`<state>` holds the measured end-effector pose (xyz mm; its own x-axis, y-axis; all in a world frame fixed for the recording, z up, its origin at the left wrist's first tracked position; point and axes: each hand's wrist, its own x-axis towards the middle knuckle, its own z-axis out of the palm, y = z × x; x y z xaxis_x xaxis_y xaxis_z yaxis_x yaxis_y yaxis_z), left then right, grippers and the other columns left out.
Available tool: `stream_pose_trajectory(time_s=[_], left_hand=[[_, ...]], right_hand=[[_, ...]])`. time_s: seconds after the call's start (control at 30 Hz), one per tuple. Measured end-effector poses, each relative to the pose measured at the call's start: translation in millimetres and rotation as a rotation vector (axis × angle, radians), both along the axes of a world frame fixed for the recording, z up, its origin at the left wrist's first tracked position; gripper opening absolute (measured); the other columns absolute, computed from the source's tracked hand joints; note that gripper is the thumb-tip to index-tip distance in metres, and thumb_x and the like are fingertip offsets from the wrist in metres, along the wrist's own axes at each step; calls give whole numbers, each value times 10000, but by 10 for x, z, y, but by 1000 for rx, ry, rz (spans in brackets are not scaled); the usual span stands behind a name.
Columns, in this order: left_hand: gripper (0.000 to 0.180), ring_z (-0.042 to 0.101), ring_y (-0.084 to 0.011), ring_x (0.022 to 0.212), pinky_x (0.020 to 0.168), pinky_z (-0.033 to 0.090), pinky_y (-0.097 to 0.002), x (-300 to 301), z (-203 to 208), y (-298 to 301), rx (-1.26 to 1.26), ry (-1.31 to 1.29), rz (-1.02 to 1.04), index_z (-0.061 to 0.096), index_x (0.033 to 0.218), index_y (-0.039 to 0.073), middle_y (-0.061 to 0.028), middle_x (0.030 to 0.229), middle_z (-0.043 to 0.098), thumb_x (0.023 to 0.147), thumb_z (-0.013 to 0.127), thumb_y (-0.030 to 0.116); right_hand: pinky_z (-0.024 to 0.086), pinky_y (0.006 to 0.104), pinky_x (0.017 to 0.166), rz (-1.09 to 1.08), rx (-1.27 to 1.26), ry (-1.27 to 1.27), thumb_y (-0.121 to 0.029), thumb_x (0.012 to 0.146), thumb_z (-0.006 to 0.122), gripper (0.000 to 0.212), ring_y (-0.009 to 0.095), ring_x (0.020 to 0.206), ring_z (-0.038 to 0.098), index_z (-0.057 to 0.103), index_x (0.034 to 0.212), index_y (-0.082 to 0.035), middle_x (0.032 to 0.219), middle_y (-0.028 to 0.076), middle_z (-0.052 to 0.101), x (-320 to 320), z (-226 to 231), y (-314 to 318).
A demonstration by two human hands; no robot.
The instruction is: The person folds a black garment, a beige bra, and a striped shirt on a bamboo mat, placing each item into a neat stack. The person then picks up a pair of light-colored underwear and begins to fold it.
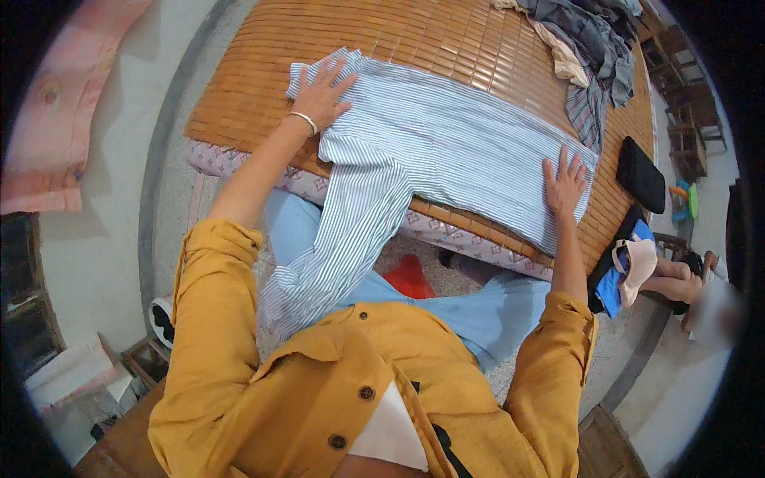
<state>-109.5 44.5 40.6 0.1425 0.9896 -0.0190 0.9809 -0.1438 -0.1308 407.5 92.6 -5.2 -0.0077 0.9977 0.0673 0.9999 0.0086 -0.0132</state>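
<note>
A blue-and-white striped shirt (pixel 454 131) lies spread lengthwise along the near edge of a bed covered by a bamboo mat (pixel 430 32). One sleeve (pixel 362 207) hangs over the edge and down onto my lap. My left hand (pixel 321 94) rests flat with fingers spread on the collar end of the shirt. At the other end, my right hand (pixel 564 185) presses on the cloth near the hem, fingers apart. Neither hand grips the fabric.
Rumpled dark clothes (pixel 594 40) lie at the far right of the bed. A folded black cloth (pixel 641 175) and a pile of garments (pixel 625 271) sit at the right edge. Another person (pixel 677 283) is beyond them. Something red (pixel 409 277) is on the floor under the bed edge.
</note>
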Motion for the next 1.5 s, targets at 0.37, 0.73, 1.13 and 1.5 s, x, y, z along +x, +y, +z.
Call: stream_pose_trajectory(time_s=[0.37,0.73,1.13,1.5], left_hand=[[396,324,-256,1314,1086,199,-458,237,-93,-598,10,-475,-295,464,1303,138,-91,1386,406,938,440,288],[333,544,-273,1102,929,425,-335,150,499,-1797,-69,-845,-65,561,1184,48,-124,1193,576,875,543,170],[403,547,-153,957,851,427,-309,202,282,-2130,-294,-1526,133,563,1148,-7,-79,1058,610,954,427,319],[507,340,-242,1280,1091,221,-384,490,-12,-2072,187,-656,-229,366,1346,55,-99,1366,404,927,426,333]], right_hand=[[481,316,749,521,-371,1196,-128,800,655,244,229,867,617,616,1010,-12,950,128,629,-1834,1054,-1606],[425,373,740,1729,-172,734,-173,658,649,269,260,835,495,579,881,-41,860,94,519,-3125,1013,-2862],[397,211,668,585,-339,1772,-131,942,462,117,64,757,467,520,934,-30,879,2,562,-2659,1696,-2346],[335,181,633,235,-191,1829,-188,957,461,139,32,714,380,514,940,-60,799,-59,451,-2163,1069,-2186]])
